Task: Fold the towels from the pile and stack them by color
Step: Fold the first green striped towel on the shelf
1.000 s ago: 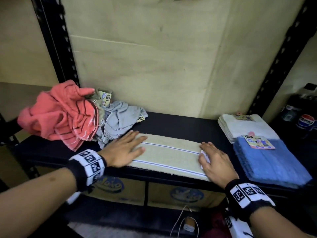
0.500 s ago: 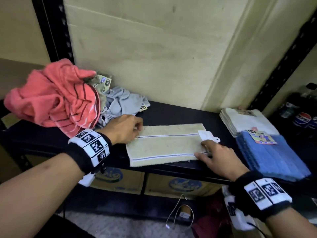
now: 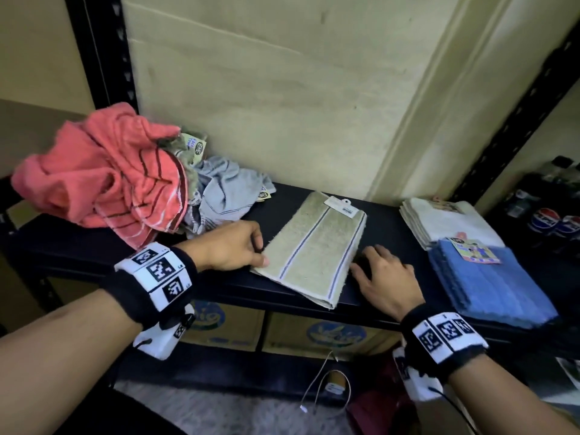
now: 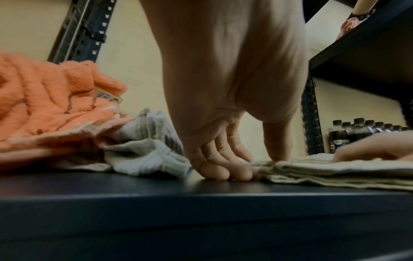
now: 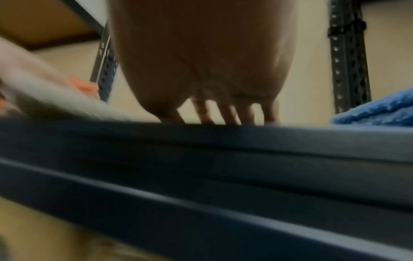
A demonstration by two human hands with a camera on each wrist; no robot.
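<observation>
A folded beige towel (image 3: 310, 246) with blue stripes and a white tag lies slantwise on the black shelf (image 3: 392, 233). My left hand (image 3: 262, 257) pinches its near left corner, thumb on top and fingers curled at the edge, as the left wrist view shows for the left hand (image 4: 252, 167) and beige towel (image 4: 335, 169). My right hand (image 3: 367, 262) rests with spread straight fingers on the shelf at the towel's right edge, holding nothing. The right wrist view shows my right hand (image 5: 223, 116). The unfolded pile sits at the left: a coral striped towel (image 3: 103, 177) over a grey towel (image 3: 226, 189).
A folded white stack (image 3: 445, 218) and a folded blue stack (image 3: 483, 281) lie at the shelf's right end. Dark soda bottles (image 3: 552, 215) stand beyond them. Black shelf uprights (image 3: 103, 58) rise at both sides. Cardboard boxes (image 3: 314, 334) sit below the shelf.
The beige towel has turned from lying across the shelf to slanting away, its tagged end now at the back. My right hand let go of that end and lies beside the towel.
</observation>
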